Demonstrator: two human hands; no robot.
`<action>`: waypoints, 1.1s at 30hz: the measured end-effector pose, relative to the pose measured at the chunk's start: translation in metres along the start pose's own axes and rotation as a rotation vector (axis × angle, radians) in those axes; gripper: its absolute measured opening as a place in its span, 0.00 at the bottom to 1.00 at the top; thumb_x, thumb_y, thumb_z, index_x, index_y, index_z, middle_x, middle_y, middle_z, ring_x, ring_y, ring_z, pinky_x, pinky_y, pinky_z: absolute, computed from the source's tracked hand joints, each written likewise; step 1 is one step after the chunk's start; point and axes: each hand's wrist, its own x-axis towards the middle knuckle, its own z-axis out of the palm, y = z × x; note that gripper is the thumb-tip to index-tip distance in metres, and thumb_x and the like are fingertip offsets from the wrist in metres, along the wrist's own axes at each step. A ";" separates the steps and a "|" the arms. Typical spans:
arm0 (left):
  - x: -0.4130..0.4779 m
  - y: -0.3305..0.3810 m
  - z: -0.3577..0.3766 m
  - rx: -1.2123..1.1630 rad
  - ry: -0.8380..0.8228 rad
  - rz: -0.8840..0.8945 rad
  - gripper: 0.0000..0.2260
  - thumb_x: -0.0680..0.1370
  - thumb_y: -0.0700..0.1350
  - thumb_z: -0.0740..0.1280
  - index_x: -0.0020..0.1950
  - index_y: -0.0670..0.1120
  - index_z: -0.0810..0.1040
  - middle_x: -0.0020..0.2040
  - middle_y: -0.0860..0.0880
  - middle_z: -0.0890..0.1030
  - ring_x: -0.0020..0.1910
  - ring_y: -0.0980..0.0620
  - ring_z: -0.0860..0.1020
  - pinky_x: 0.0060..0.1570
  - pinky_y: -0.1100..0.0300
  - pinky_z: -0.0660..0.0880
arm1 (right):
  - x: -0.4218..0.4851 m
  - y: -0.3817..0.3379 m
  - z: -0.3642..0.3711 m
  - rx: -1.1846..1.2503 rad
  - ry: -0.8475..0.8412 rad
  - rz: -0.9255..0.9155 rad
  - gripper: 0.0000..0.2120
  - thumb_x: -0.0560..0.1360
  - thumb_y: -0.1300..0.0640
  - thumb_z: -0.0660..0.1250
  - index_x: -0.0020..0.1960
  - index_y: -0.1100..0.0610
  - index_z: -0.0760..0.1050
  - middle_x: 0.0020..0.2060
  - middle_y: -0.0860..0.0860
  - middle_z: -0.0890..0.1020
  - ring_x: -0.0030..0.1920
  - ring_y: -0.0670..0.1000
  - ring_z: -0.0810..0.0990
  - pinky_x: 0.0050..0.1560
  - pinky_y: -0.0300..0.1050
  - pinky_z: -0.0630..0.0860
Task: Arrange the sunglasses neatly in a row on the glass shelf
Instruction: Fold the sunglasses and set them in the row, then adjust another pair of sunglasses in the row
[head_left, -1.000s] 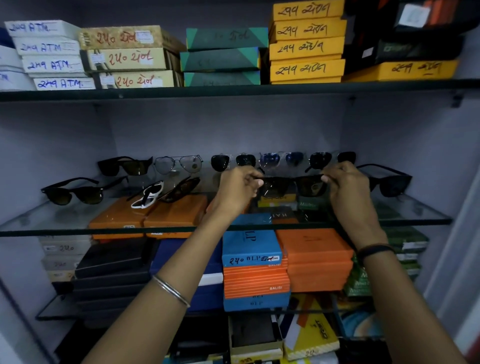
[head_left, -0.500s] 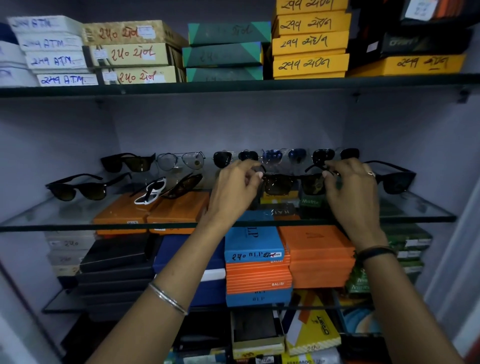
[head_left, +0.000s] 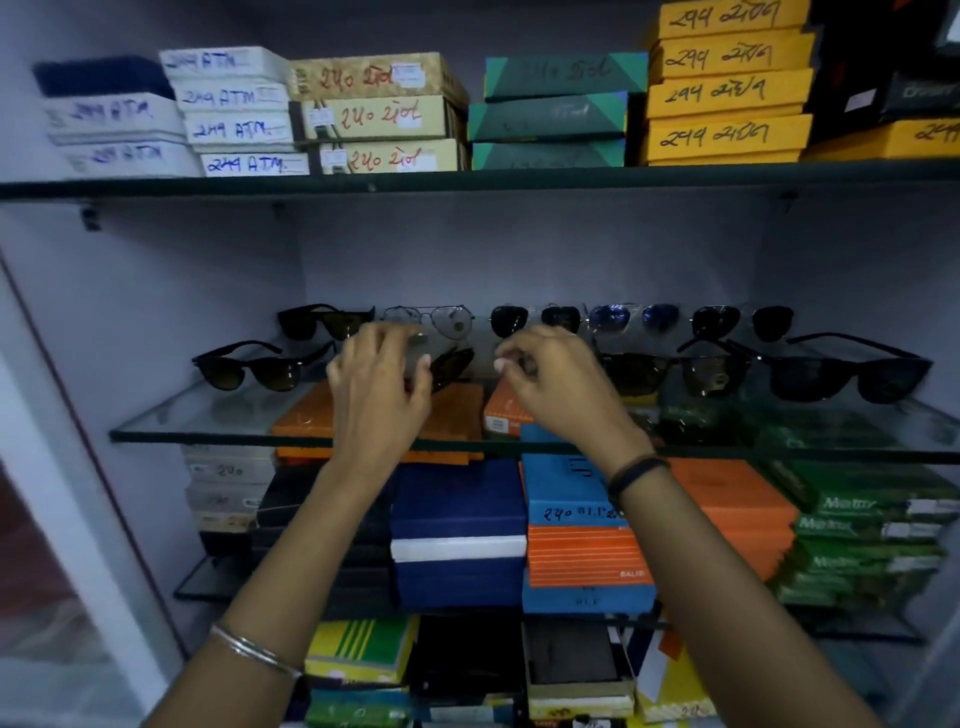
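Sunglasses stand in two rows on the glass shelf (head_left: 208, 434). The back row runs from a black pair (head_left: 322, 322) past clear aviators (head_left: 447, 319) to blue-lens ones (head_left: 618, 317). In front, a black pair (head_left: 249, 369) is at the left. A brown-lens pair (head_left: 670, 371) and a black pair (head_left: 841, 376) stand at the right. My left hand (head_left: 379, 389) lies over a tilted dark-lens pair (head_left: 454, 364) in the front middle, fingers touching it; its grip is hidden. My right hand (head_left: 556, 389) hovers just right of it, fingers loosely curled and empty.
Stacked labelled boxes (head_left: 379, 114) fill the shelf above. Orange, blue and green boxes (head_left: 582, 551) are piled under the glass shelf. A white cabinet frame (head_left: 62, 415) borders the left side, and the back wall is close behind the back row.
Both hands let go of the brown-lens pair, which now stands on the shelf at the right. They moved left to the tilted pair in the front middle; the white-framed pair is now hidden.
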 end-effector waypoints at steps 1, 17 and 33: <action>0.001 -0.003 0.000 0.014 -0.010 -0.001 0.15 0.77 0.45 0.62 0.62 0.45 0.72 0.60 0.42 0.73 0.61 0.44 0.69 0.60 0.44 0.64 | 0.007 0.000 0.005 -0.010 -0.057 0.022 0.10 0.76 0.56 0.63 0.56 0.57 0.76 0.51 0.54 0.80 0.51 0.51 0.76 0.53 0.47 0.74; 0.005 -0.034 -0.001 0.017 -0.122 0.004 0.13 0.78 0.51 0.59 0.59 0.50 0.76 0.61 0.48 0.75 0.66 0.48 0.63 0.63 0.47 0.59 | 0.051 -0.006 0.041 -0.120 -0.453 0.202 0.15 0.74 0.56 0.66 0.60 0.53 0.74 0.60 0.53 0.71 0.62 0.54 0.66 0.63 0.53 0.66; 0.001 -0.010 -0.010 -0.090 -0.207 0.390 0.08 0.77 0.45 0.64 0.51 0.42 0.77 0.45 0.51 0.72 0.47 0.56 0.69 0.47 0.58 0.71 | -0.012 -0.011 0.000 0.117 -0.079 0.220 0.20 0.70 0.56 0.71 0.60 0.53 0.71 0.53 0.48 0.69 0.46 0.47 0.71 0.49 0.42 0.73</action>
